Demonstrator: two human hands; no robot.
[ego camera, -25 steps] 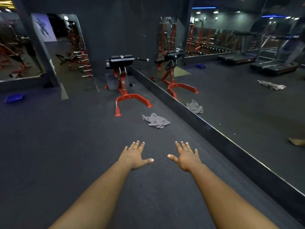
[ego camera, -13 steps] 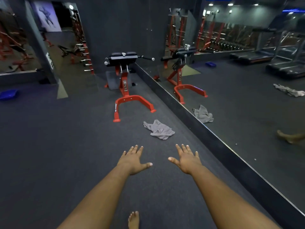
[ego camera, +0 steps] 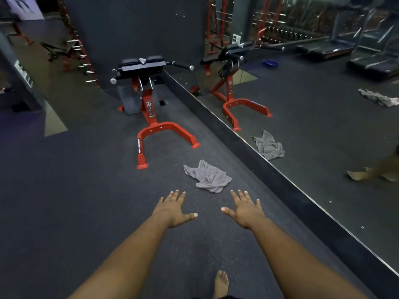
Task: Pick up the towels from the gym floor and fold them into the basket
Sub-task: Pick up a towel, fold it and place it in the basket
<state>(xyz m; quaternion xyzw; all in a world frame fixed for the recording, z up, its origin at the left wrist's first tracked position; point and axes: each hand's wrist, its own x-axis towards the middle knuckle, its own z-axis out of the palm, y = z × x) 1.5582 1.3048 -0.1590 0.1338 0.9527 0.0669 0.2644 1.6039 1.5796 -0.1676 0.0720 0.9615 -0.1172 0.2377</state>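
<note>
Both hands, left (ego camera: 172,209) and right (ego camera: 245,210), drew nearer the grey towel (ego camera: 207,176); fingers spread, empty. Best pinched by two corners.

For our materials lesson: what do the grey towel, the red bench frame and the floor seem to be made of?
Grey towel: soft woven cloth, matte, judging by its limp crumpled folds.
Red bench frame: probably painted steel, glossy, with bolt heads and bent tubing.
Floor: likely rubber matting, dark, matte, finely speckled.
</note>
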